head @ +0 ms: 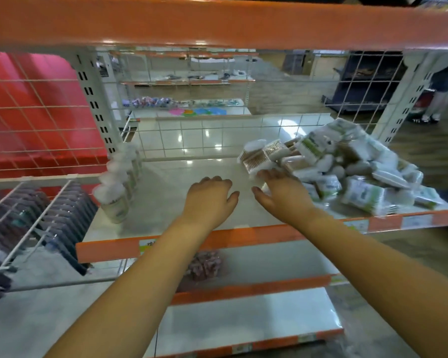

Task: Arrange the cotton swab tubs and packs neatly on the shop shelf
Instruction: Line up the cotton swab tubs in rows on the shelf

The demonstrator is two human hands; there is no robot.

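A loose heap of cotton swab packs point(360, 171) in clear and green-white wrappers lies on the right of the white shelf point(171, 197). A row of cotton swab tubs point(115, 200) with white lids stands along the shelf's left edge. My right hand point(282, 192) reaches to the heap's left edge, its fingers touching a pack of brown-stick swabs point(259, 161). My left hand point(210, 197) hovers over the bare middle of the shelf, fingers relaxed and holding nothing.
An orange beam point(217, 21) of the shelf above crosses the top. Wire mesh point(217, 135) backs the shelf. A rack of dark packaged goods point(36, 223) hangs at left. Lower shelves point(243, 321) with orange fronts sit below. A person's legs point(435, 104) stand far right.
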